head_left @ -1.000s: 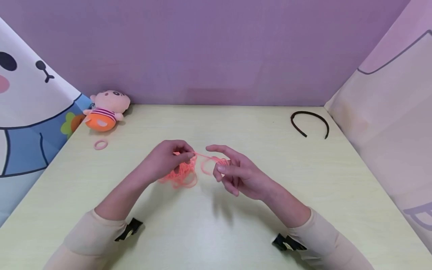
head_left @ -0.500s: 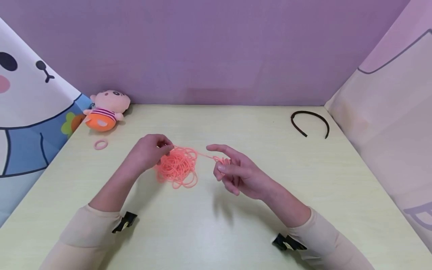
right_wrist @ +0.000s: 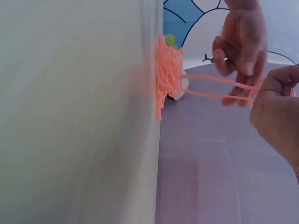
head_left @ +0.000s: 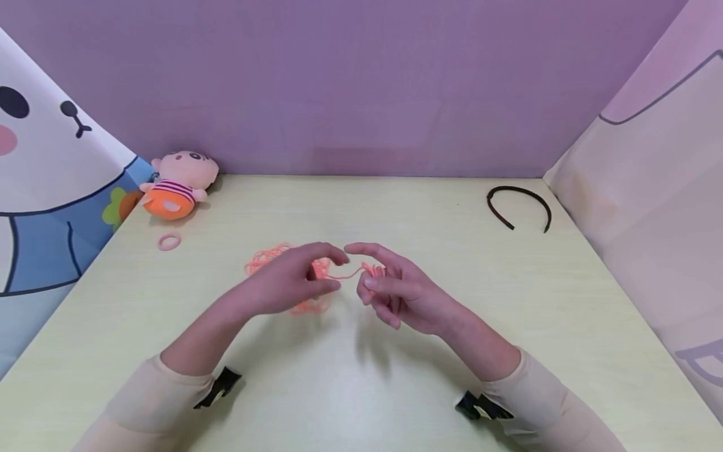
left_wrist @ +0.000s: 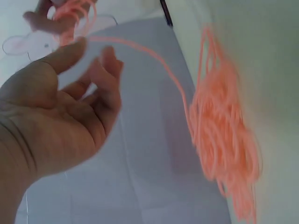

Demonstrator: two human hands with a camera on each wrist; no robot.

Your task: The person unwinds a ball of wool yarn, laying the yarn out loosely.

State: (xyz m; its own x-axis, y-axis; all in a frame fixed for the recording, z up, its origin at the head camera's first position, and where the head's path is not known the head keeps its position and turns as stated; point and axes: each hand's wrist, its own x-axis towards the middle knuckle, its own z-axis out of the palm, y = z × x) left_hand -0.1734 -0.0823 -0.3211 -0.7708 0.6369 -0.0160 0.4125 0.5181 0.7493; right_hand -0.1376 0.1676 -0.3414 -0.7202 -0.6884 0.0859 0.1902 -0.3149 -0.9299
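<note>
A tangled pile of coral-pink yarn [left_wrist: 224,126] lies on the table, partly hidden behind my left hand [head_left: 288,279] in the head view. That hand hovers over the pile with thumb and index finger apart, its fingertips close to the right index fingertip. A slack strand [head_left: 346,277] runs from the pile to my right hand [head_left: 412,295]. The right thumb pinches a small bundle of yarn loops [head_left: 373,270] against the curled fingers, while the index finger sticks out toward the left hand. In the right wrist view, two strands stretch between pile and bundle.
A plush doll [head_left: 177,185] in a striped top sits at the back left of the table [head_left: 361,389]. A pink ring [head_left: 169,242] lies in front of it. Toward the back right rests a dark headband [head_left: 519,207]. Purple fabric [head_left: 361,88] rises behind the table.
My left hand pulled the strand leftward, then let go of it and came back right, near the right hand. The strand has gone slack. My right hand has stayed in place.
</note>
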